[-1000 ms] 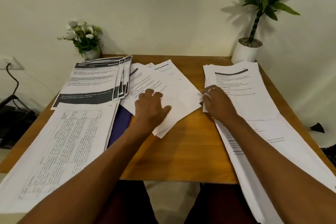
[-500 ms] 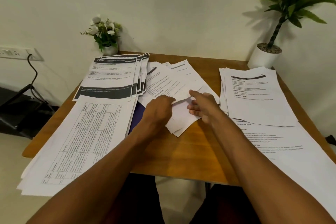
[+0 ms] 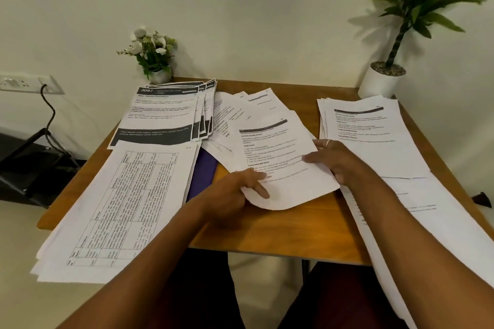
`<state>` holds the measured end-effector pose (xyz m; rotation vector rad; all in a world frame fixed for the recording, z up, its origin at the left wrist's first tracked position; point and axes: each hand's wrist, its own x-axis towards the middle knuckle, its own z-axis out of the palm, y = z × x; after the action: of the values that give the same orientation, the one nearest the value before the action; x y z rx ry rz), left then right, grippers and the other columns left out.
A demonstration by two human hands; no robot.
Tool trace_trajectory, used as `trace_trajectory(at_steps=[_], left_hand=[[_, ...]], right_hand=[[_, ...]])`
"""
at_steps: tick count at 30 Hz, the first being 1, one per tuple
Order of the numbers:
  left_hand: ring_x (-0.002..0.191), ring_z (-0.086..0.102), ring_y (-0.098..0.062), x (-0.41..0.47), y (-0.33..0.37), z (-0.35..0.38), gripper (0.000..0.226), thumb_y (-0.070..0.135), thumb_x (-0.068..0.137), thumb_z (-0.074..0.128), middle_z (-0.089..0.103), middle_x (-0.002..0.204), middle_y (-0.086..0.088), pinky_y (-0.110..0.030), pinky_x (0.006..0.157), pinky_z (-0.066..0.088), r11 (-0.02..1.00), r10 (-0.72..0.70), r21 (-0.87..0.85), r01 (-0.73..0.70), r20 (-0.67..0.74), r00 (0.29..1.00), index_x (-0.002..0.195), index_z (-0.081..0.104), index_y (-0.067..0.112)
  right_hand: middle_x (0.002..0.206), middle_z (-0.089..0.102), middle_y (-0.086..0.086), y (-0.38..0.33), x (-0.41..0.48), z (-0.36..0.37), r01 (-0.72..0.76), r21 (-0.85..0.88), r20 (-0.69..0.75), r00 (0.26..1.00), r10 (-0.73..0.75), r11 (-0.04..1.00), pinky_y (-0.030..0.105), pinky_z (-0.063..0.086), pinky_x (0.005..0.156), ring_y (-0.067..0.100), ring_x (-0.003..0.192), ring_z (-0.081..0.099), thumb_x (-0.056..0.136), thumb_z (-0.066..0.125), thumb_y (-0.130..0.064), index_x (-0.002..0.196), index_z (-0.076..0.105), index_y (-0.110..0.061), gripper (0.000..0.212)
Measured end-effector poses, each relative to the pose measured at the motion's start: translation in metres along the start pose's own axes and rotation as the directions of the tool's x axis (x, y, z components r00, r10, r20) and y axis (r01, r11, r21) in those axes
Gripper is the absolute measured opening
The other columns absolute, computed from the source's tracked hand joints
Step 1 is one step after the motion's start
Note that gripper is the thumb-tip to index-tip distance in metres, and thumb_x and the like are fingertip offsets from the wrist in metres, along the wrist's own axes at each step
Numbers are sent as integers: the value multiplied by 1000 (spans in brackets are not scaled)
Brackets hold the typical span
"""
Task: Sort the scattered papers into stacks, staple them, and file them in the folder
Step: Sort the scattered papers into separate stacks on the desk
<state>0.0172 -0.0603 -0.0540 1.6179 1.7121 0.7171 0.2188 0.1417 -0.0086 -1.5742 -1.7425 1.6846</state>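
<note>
At the far left a wall socket (image 3: 24,84) feeds a black cable (image 3: 49,115) down toward dark furniture too shadowed to identify. On the wooden table (image 3: 280,232), the gridded stack (image 3: 120,208) lies along the left edge with its near corners overhanging the tabletop, and its small print is unreadable. Behind it sits the dark-banded stack (image 3: 160,115), slightly fanned, with "3087" legible at the top and a flower pot (image 3: 160,76) just beyond. A purple folder (image 3: 203,171) shows only as a narrow strip, mostly buried under the gridded stack and the fanned papers (image 3: 232,117) in the middle.

The left hand (image 3: 230,195) grips the near left corner of a printed sheet (image 3: 278,152). One finger lies across its face and the others are hard to make out. The sheet rests over the fanned papers, its near edge bowed above the wood. The right hand (image 3: 336,160), wearing a ring (image 3: 328,142), pinches the sheet's right edge, thumb on top and fingers tucked behind.

Beside it lies the far right stack (image 3: 369,136). Closer in, the near right stack (image 3: 427,222) is partly covered by the right forearm and cut off by the frame. A potted plant (image 3: 382,83) stands at the table's far right corner, its leaves cropped at the top.
</note>
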Motion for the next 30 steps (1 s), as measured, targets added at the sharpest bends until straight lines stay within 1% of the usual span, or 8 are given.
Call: trace_trajectory(at_steps=[2, 5, 8, 13, 19, 24, 27, 30], left_hand=[[138, 46, -15, 1, 0, -6, 59, -20, 85, 47, 55, 141, 9, -12, 101, 45, 984, -78, -170, 44, -201, 977, 100, 74, 29], [112, 59, -12, 8, 9, -9, 38, -5, 98, 48, 58, 130, 8, -9, 65, 51, 919, -328, -364, 150, -499, 802, 120, 67, 20], [112, 57, -12, 17, 7, -6, 47, 22, 101, 61, 53, 138, 5, -13, 72, 48, 857, -432, -489, 160, -516, 739, 146, 48, 20], [121, 61, -19, 29, 13, 2, 60, 30, 97, 69, 55, 135, 8, -39, 97, 56, 785, -461, -608, 120, -443, 769, 149, 41, 20], [113, 67, -15, 28, 7, 15, 47, 24, 97, 67, 65, 131, 6, -42, 91, 61, 882, -343, -466, 68, -537, 771, 141, 49, 23], [109, 70, -15, 28, 8, 19, 40, 24, 98, 66, 68, 127, 6, -43, 88, 62, 914, -303, -399, 71, -556, 774, 136, 53, 19], [107, 70, -15, 28, 7, 19, 40, 25, 98, 67, 68, 126, 6, -45, 87, 62, 913, -304, -404, 67, -559, 771, 135, 54, 18], [108, 70, -15, 30, 7, 19, 40, 25, 98, 66, 68, 127, 5, -43, 87, 62, 905, -308, -422, 52, -566, 765, 136, 53, 19]], right_hand=[[125, 66, 2, 4, -4, 3, 51, -28, -4, 999, -51, 998, 42, 54, 97, 27, 112, 63, 86, 77, -7, 132, 58, -19, 52], [124, 67, 1, 12, -8, 2, 122, 77, 17, 992, -124, 989, 35, 53, 91, 23, 109, 63, 92, 67, -4, 123, 59, -20, 35], [113, 71, -2, 16, -16, 2, 169, 227, 51, 981, -185, 959, 26, 54, 76, 21, 105, 64, 93, 58, 5, 116, 64, -14, 30], [93, 75, -2, 23, -25, 3, 184, 332, 68, 973, -219, 925, 23, 55, 71, 23, 98, 66, 88, 50, 15, 98, 68, -8, 30], [129, 69, -3, 28, -20, -3, 218, 287, 109, 960, -258, 933, 41, 58, 93, 22, 111, 70, 93, 70, -19, 141, 53, -27, 51], [143, 46, -23, 29, -21, -3, 372, 22, 0, 928, -372, 928, 31, 55, 92, 7, 119, 57, 92, 71, -5, 156, 27, -43, 86], [129, 55, -28, 30, -20, -5, 384, 47, 4, 923, -384, 922, 19, 55, 87, -3, 109, 62, 97, 62, -1, 145, 50, -36, 61], [131, 65, -12, 35, -15, -7, 383, 18, -11, 924, -383, 923, 37, 47, 111, 12, 124, 58, 99, 60, -5, 116, 74, -33, 35]])
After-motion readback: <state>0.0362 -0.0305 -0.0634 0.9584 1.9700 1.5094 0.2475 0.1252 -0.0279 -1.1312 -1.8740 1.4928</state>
